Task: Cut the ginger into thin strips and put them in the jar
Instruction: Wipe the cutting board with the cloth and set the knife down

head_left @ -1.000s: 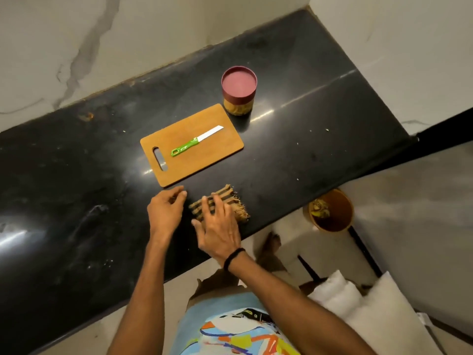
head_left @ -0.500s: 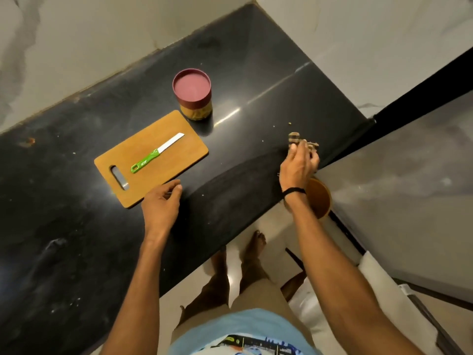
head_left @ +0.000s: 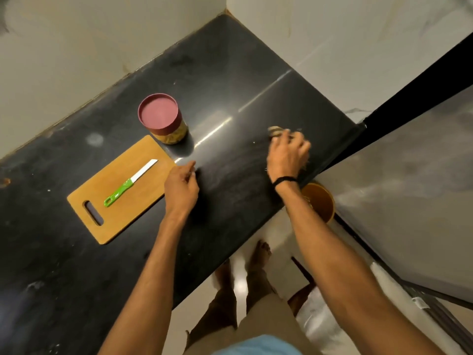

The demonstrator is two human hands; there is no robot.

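Observation:
A jar with a maroon lid (head_left: 158,116) stands closed on the black counter (head_left: 230,98), with yellowish contents showing through its wall. Just in front of it lies a wooden cutting board (head_left: 143,201) carrying a knife (head_left: 122,189) with a green handle and white blade. No loose ginger is visible. My left hand (head_left: 180,187) rests on the counter at the board's right corner, fingers loosely curled and holding nothing. My right hand (head_left: 288,155), blurred, grips a striped cloth (head_left: 275,130) on the counter near its right end.
An orange bin (head_left: 320,203) stands on the floor just below the counter's right front edge. Pale walls close the counter at the back and far right. My bare feet (head_left: 258,257) are on the floor beside a white sack (head_left: 320,324).
My right hand has carried the cloth from the front edge near the board to the counter's right end. My left hand has shifted to the board's right corner.

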